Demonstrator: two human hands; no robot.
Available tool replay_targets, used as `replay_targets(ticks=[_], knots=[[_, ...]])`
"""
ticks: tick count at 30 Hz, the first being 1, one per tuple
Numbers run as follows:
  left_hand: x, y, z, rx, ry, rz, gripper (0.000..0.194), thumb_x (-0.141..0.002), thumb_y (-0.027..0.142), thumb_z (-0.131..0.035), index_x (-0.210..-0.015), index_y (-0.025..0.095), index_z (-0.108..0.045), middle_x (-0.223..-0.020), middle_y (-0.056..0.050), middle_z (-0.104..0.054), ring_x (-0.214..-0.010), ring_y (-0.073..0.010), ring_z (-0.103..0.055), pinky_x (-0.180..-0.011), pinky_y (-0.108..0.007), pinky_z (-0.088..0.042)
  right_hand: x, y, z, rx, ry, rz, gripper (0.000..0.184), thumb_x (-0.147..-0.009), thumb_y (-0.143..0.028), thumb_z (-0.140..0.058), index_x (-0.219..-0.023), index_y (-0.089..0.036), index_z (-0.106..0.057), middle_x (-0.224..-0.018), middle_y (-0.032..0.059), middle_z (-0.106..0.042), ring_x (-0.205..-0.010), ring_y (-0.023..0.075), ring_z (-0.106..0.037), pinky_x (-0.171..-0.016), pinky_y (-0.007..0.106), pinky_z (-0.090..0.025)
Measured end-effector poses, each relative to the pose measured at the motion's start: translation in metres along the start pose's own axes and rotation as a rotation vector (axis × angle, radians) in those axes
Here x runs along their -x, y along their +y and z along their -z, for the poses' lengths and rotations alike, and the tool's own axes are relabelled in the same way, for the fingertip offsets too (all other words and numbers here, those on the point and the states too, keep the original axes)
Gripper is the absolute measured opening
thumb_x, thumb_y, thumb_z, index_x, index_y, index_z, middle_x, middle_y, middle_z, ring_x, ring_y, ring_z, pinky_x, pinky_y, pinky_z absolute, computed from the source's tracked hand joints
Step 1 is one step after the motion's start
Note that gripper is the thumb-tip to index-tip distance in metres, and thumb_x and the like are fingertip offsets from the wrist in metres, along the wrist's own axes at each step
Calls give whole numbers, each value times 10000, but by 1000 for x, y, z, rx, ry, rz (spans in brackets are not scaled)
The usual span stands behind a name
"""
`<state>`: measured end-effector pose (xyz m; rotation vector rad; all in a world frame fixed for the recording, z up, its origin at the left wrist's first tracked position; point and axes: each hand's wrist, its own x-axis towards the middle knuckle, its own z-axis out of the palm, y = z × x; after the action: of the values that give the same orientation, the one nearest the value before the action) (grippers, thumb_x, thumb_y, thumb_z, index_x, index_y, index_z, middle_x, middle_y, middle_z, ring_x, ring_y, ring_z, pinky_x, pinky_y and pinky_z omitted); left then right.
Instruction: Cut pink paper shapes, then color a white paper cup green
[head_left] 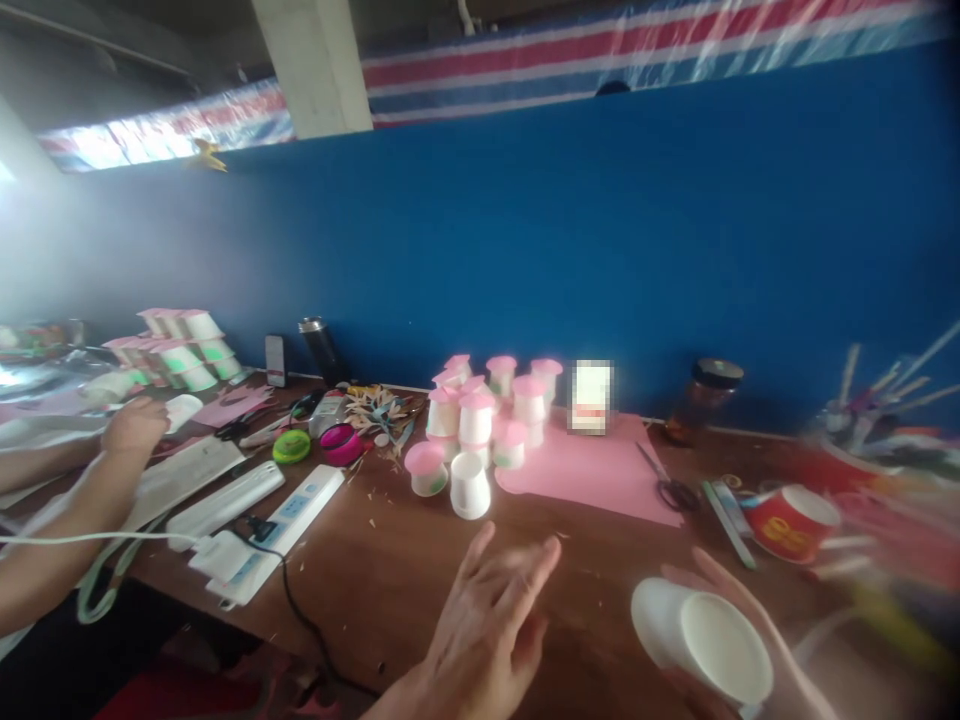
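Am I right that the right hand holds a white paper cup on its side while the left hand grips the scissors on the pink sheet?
Not quite. The head view shows the left hand open and empty above the table; the scissors lie untouched on the pink sheet. The right hand does hold the white paper cup on its side.

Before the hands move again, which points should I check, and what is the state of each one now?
1. Right hand grips the white paper cup: ok.
2. Left hand is free, its fingers spread: ok.
3. Table bare just ahead of the left hand: ok.
4. Stacked pink-topped cups upright: ok.
5. Scissors apart from both hands: ok.
6. Inside of the held cup: cannot tell.
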<state>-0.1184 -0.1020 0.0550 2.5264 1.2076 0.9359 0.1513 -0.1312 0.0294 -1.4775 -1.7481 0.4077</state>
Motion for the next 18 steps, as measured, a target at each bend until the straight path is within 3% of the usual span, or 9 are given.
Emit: replay_targets(ticks=[2, 3, 5, 7, 9, 11, 15, 16, 18], knots=[[0, -1, 2, 22, 34, -1, 609, -782, 140, -559, -1374, 205, -430, -1241, -152, -595, -1127, -294, -554, -1055, -549, -282, -2, -9, -1, -32, -46, 12, 830, -778, -407, -630, -1452, -257, -171, -1263, 132, -585, -1084, 308, -612, -870, 411, -538], [0, -1, 3, 44, 30, 10, 498, -790, 161, -572, -1282, 226, -539, -1182, -129, -634, -1078, -282, -584, -1057, -542, -287, -3, -13, -1, -54, -61, 6, 836, -780, -392, -631, -1456, -254, -157, -1265, 134, -583, -1078, 300, -616, -855, 394, -545], [0, -1, 2, 96, 4, 49, 199, -821, 196, -570, -941, 265, -713, -799, -45, -716, -753, -201, -660, -1079, -528, -263, -5, -20, -4, -89, -70, -12, 850, -777, -377, -634, -1459, -250, -143, -1264, 141, -579, -1067, 297, -621, -823, 379, -555], [1, -2, 0, 161, 2, 85, 179, -828, 204, -571, -881, 278, -725, -645, -12, -686, -614, -169, -639, -1084, -515, -266, -6, -26, -6, -126, -70, -21, 852, -775, -367, -636, -1460, -245, -145, -1261, 151, -575, -1060, 301, -623, -805, 380, -556], [3, -3, -3, 232, 67, 129, 381, -801, 188, -592, -1174, 264, -625, -952, -77, -715, -879, -236, -662, -1064, -508, -307, -7, -30, -9, -174, -83, -32, 859, -776, -368, -639, -1462, -240, -140, -1268, 165, -565, -1056, 307, -623, -797, 386, -554], [4, -5, -6, 290, 134, 173, 570, -783, 184, -602, -1336, 244, -475, -1276, -122, -579, -1178, -286, -528, -1043, -496, -343, -8, -32, -11, -221, -107, -39, 885, -765, -382, -652, -1466, -235, -133, -1283, 181, -549, -1066, 318, -616, -798, 397, -549], [5, -3, -11, 401, 117, 197, 184, -804, 339, -615, -958, 297, -707, -1132, -83, -666, -1124, -280, -568, -1051, -472, -339, -7, -31, -21, -264, -155, -8, 997, -703, -416, -713, -1479, -233, -114, -1306, 198, -525, -1137, 343, -566, -853, 435, -520], [4, -1, -12, 442, 123, 201, 304, -751, 438, -656, -1017, 294, -692, -1172, -99, -644, -1156, -307, -540, -1046, -483, -342, -6, -30, -25, -264, -172, -2, 1052, -668, -420, -745, -1482, -234, -105, -1312, 199, -521, -1156, 348, -551, -874, 445, -508], [2, 7, -17, 501, 129, 188, 772, -610, 593, -708, -1292, 280, -525, -1356, -139, -502, -1268, -364, -416, -1043, -513, -333, -6, -28, -33, -264, -221, 20, 1175, -585, -409, -806, -1489, -236, -76, -1322, 200, -517, -1174, 356, -535, -898, 457, -494]])
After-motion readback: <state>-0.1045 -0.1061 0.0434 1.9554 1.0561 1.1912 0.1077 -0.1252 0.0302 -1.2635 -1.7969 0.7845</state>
